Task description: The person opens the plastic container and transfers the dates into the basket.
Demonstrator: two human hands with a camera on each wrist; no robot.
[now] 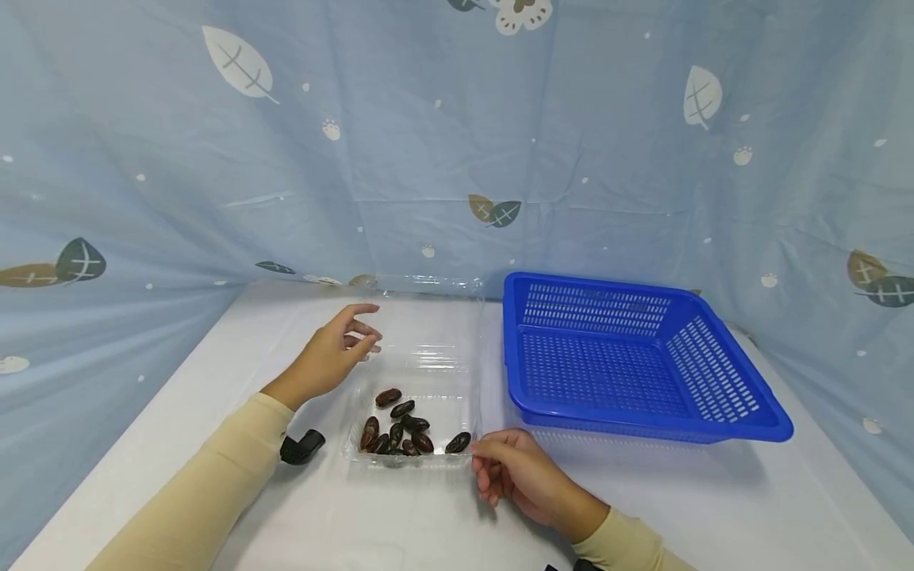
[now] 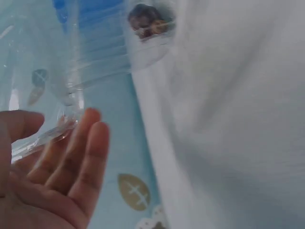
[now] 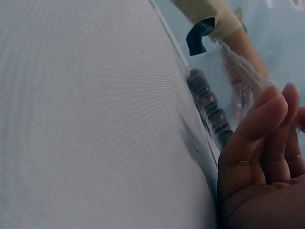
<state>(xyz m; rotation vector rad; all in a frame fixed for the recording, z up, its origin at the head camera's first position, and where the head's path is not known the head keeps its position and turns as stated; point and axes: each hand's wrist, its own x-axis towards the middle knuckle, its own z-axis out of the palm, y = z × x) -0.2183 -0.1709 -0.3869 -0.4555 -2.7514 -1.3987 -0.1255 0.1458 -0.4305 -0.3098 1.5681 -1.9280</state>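
A clear plastic clamshell box [image 1: 446, 408] lies on the table with its transparent lid [image 1: 432, 321] raised at the back. Several dark brown dates [image 1: 400, 424] are in the tray, mostly toward its front left, with one near the front right corner. My left hand [image 1: 332, 353] is at the lid's left side, its thumb and fingers apart. In the left wrist view, the lid's edge passes between that thumb and the fingers; contact is unclear. With thumb and forefinger, my right hand [image 1: 524, 480] pinches the tray's front right corner.
A blue perforated plastic basket [image 1: 643, 424] stands right of the box. Behind the white table [image 1: 286, 515] hangs a blue curtain [image 1: 428, 143] with leaf prints. A black device [image 1: 303, 446] sits by the left wrist.
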